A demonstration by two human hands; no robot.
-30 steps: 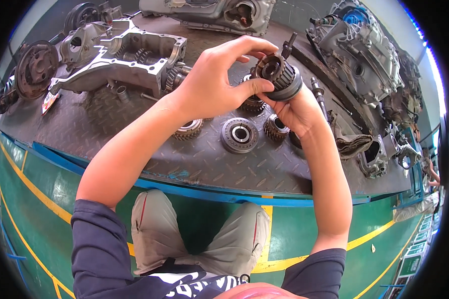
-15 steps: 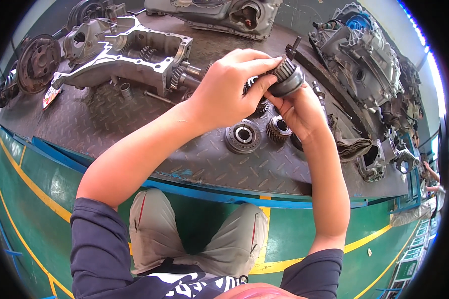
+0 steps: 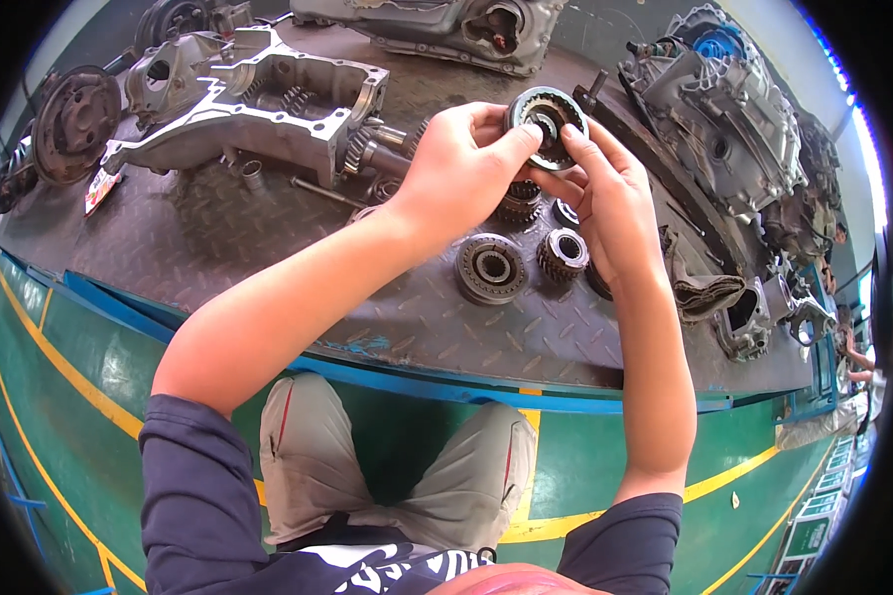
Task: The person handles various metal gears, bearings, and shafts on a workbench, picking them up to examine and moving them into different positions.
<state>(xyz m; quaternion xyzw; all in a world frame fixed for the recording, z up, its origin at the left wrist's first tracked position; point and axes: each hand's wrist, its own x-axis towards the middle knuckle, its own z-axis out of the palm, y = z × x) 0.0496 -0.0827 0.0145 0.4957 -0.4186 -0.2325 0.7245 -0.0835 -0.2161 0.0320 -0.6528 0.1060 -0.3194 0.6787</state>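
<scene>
Toothed ring in both hands, loose gears on the bench

A dark toothed ring (image 3: 556, 109) is held up above the bench, its round opening turned toward the person. The left hand (image 3: 463, 164) pinches it from the left, thumb laid across the opening; the right hand (image 3: 613, 193) grips it from the right, thumb at the edge and fingers underneath. Whether anything sits inside the ring is hard to tell — the thumbs cover part of it.

Just below the hands, a gear stack (image 3: 519, 206) stands on the metal workbench (image 3: 407, 312), with a small gear (image 3: 563, 262) and a flat round gear (image 3: 492, 282) side by side, nearer the person. To the left lies an open housing (image 3: 303, 149), with a geared shaft (image 3: 377, 154) at its right end and more gears inside.

Judging by how things lie, the work is partway along: several gears lie separate on the bench, while others sit in the housing. The ring appears neither set down nor fitted to anything — that much looks undone.

Farther right are a crumpled cloth (image 3: 706, 292) and a large gearbox casing (image 3: 724, 139).
</scene>
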